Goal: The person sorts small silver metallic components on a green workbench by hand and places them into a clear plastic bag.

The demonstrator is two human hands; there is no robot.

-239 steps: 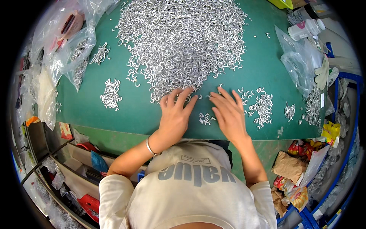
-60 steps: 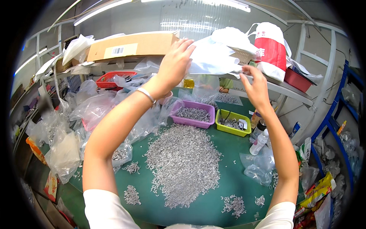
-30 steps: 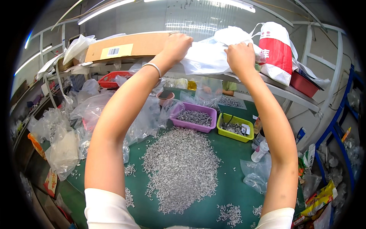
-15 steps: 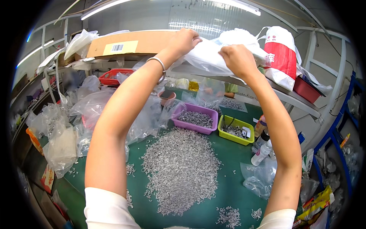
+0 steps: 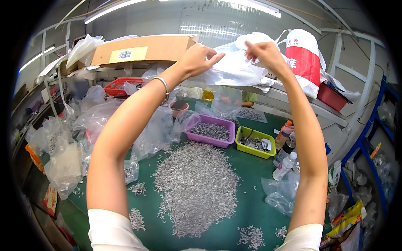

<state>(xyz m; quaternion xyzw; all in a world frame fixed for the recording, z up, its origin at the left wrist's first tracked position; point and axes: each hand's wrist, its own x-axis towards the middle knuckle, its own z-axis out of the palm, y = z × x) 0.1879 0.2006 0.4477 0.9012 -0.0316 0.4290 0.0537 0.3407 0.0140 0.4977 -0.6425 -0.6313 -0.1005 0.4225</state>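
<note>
Both my arms reach up to a shelf above the bench. My left hand (image 5: 198, 60), a metal bangle on its wrist, is beside the left edge of a white translucent plastic bag (image 5: 236, 69), its thumb stretched out and apart from the fingers. At the bag's upper right is my right hand (image 5: 267, 55), slightly blurred, with its fingers apart. I see nothing gripped in either hand. Below, a large pile of small silvery curved pieces (image 5: 197, 188) covers the middle of the green bench top (image 5: 255, 205).
A cardboard box (image 5: 155, 48) and a red-and-white bag (image 5: 302, 62) stand on the shelf. A purple basket (image 5: 228, 138) and a yellow-green basket (image 5: 266, 152) sit behind the pile. Bottles (image 5: 285, 166) stand right; clear plastic bags (image 5: 153, 129) crowd the left.
My left hand has moved down and its fingers have opened out. My right hand has risen a little, its fingers spreading. The bag's near part now hangs lower between my hands.
</note>
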